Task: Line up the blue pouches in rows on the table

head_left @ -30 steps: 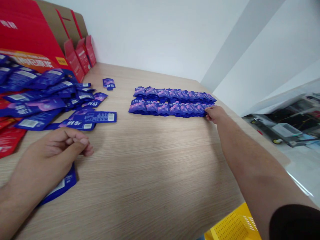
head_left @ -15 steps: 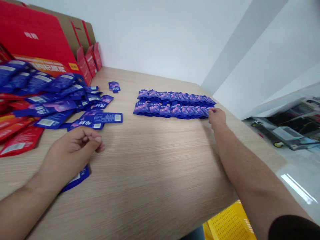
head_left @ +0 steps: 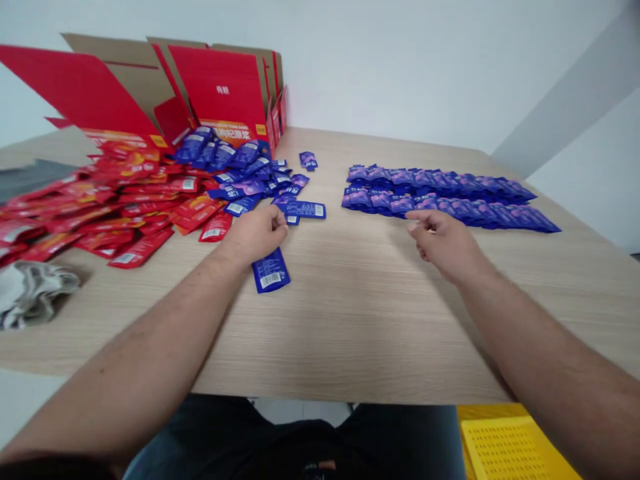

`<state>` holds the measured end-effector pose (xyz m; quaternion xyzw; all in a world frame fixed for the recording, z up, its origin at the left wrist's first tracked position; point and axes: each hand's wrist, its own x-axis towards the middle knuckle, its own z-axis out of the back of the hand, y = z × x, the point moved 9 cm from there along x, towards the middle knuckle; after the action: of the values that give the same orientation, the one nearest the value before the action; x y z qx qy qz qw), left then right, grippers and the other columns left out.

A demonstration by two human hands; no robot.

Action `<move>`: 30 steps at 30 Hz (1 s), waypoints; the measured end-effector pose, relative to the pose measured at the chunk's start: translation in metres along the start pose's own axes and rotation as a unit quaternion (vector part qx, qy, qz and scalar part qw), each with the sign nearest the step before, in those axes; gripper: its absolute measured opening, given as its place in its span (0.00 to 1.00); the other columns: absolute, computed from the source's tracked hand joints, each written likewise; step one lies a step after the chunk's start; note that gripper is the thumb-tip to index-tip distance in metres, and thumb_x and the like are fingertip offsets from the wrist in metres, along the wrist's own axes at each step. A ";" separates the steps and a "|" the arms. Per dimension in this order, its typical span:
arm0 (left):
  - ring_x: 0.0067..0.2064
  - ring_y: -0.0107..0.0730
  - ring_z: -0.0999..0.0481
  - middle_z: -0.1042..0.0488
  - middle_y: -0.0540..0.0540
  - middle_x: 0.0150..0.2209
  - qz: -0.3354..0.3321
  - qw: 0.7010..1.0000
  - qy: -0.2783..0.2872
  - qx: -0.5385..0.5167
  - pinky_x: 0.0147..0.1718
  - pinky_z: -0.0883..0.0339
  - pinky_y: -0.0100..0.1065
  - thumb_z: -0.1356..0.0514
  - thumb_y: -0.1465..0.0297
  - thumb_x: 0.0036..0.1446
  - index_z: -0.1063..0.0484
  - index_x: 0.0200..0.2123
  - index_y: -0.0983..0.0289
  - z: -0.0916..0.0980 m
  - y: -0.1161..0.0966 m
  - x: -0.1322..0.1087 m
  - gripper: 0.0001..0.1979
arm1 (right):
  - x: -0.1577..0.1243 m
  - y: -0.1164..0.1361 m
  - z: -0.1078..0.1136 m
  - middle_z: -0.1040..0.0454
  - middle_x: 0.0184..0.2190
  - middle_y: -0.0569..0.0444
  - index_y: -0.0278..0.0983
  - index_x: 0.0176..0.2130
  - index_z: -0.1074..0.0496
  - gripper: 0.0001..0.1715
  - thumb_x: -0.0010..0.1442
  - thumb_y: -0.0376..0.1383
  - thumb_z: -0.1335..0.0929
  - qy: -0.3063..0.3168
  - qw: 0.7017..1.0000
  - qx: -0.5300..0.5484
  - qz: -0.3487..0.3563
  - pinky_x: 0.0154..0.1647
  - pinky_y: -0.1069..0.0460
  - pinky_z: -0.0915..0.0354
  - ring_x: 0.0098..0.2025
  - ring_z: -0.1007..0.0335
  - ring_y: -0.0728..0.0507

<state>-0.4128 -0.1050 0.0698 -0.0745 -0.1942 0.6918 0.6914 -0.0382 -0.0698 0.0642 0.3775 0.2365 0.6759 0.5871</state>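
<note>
Holds left hand (head_left: 259, 233) curled, pressed together, at 9 o'clock, over blue pouch (head_left: 271, 273) at 8; holds right hand (head_left: 443, 243) loosely spread at 3, beside pouch rows (head_left: 445, 181) at 2.

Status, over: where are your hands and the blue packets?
Right hand at near edge of blue packet rows. Left hand by loose blue packets. Red packets piled farther left.

We get bare tabletop (head_left: 345, 313) between left hand (head_left: 260, 233) and right hand (head_left: 447, 247), narrowing to a lane back to the wall (head_left: 390, 73) between blue pile (head_left: 247, 160) and two packet rows (head_left: 490, 212). Small loose packet (head_left: 309, 161) sits in that lane's left side. Leftward we're blocked: blue pile, red heap (head_left: 145, 207), red boxes (head_left: 220, 83) standing behind.
</note>
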 end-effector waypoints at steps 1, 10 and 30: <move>0.41 0.44 0.20 0.19 0.55 0.38 0.007 0.999 0.024 0.045 0.40 0.31 0.38 0.40 0.60 0.56 0.25 0.40 0.58 0.000 0.004 -0.001 0.11 | -0.006 0.014 -0.012 0.27 0.29 0.56 0.37 0.55 0.24 0.23 0.63 0.43 0.30 0.022 1.000 0.007 0.004 0.23 0.54 0.38 0.22 0.37 0.50; 0.55 0.65 0.24 0.27 0.72 0.58 0.085 0.972 0.155 0.156 0.47 0.29 0.49 0.39 0.37 0.49 0.31 0.61 0.60 -0.013 0.020 -0.020 0.45 | -0.044 0.069 -0.108 0.23 0.38 0.53 0.39 0.59 0.29 0.25 0.63 0.37 0.29 0.232 0.972 0.007 0.022 0.27 0.53 0.35 0.25 0.31 0.50; 0.53 0.59 0.23 0.25 0.67 0.56 0.045 0.986 0.131 0.098 0.46 0.29 0.46 0.36 0.39 0.47 0.36 0.62 0.60 -0.036 -0.018 -0.031 0.45 | -0.063 0.069 -0.121 0.27 0.47 0.47 0.39 0.60 0.30 0.28 0.61 0.34 0.30 0.223 0.964 -0.033 0.140 0.40 0.47 0.29 0.30 0.31 0.49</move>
<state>-0.3813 -0.1303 0.0381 -0.1054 -0.0300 0.7221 0.6830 -0.1744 -0.1294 0.0293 0.2274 0.2842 0.8255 0.4313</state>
